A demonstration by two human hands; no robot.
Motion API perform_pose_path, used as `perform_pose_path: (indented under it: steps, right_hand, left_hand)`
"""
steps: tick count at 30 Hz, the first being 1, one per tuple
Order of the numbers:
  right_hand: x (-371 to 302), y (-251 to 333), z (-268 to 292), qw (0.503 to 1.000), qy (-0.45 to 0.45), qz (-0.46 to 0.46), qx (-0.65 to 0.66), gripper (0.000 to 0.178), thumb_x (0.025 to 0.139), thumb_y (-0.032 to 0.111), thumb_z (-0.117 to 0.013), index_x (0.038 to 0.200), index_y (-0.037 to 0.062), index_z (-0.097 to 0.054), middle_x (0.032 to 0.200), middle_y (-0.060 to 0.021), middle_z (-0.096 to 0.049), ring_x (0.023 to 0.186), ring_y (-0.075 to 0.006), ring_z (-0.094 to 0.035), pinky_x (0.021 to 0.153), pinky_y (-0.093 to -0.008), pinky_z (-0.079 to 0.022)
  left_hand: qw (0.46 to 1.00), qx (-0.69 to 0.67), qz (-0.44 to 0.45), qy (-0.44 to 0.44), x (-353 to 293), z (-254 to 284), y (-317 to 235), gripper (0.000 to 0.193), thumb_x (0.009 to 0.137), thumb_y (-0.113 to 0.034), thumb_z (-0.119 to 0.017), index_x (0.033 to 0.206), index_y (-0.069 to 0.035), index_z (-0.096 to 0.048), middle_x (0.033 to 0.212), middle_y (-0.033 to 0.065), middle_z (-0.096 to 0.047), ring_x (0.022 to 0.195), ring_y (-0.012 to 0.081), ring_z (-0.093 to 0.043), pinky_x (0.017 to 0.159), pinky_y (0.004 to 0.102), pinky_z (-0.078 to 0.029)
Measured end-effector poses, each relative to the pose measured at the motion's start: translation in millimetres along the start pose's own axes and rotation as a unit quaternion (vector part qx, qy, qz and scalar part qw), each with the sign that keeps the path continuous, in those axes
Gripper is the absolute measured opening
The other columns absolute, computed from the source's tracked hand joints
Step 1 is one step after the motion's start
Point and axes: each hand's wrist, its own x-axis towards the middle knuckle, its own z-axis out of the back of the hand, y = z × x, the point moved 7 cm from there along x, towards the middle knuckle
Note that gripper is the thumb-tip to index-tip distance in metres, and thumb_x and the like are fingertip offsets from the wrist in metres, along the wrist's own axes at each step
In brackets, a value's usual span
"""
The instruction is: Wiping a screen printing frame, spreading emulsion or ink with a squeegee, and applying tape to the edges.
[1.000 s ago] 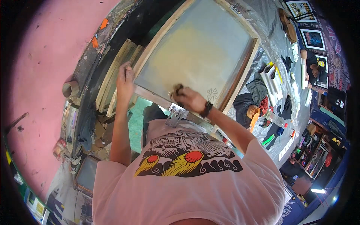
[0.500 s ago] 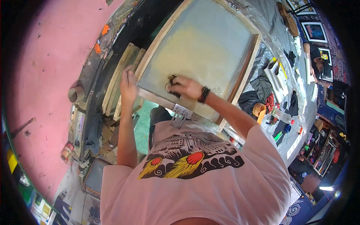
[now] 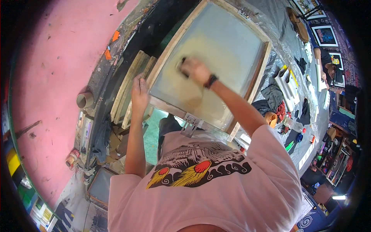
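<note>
Left grip (image 3: pixel 140 92) holds the framed screen (image 3: pixel 232 42); right grip (image 3: pixel 198 72) clutches a blurred dark object (image 3: pixel 182 67). Left of the screen are wooden frames (image 3: pixel 130 83); right, a bottle (image 3: pixel 293 125).

The frame (image 3: pixel 166 106) is matt wood, its panel (image 3: pixel 232 50) smooth, the clamp (image 3: pixel 189 125) shiny metal.

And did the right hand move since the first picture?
Yes: the right hand moved away from the metal bracket, toward the far end of the wooden frame.
</note>
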Motion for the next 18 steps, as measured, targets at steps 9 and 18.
perform_pose_path:
  steps: [9,18]
  right_hand:
    - [22.4,12.5,-14.0,1.000,0.017,-0.006,0.009,0.008,0.085,0.009,-0.060,0.090,0.0074,-0.065,0.097,-0.0147,-0.063,0.095,-0.0355,-0.061,0.086,-0.0452,-0.052]
    - [73.5,-162.9,54.3,0.958,-0.031,-0.225,-0.176,0.019,0.087,0.013,-0.058,0.100,0.0124,-0.073,0.098,-0.0135,-0.070,0.098,-0.0326,-0.065,0.085,-0.0447,-0.053]
  left_hand:
    - [0.999,0.005,0.025,0.022,-2.1,1.6,-3.2,0.037,0.107,-0.028,-0.042,0.130,-0.001,-0.053,0.102,0.0187,-0.065,0.094,0.0287,-0.063,0.087,0.0382,-0.047]
    - [0.999,-0.002,-0.042,0.022,1.0,-4.5,-37.3,0.031,0.107,-0.020,-0.041,0.127,-0.001,-0.054,0.073,0.0051,-0.051,0.067,0.0149,-0.051,0.065,0.0314,-0.044]
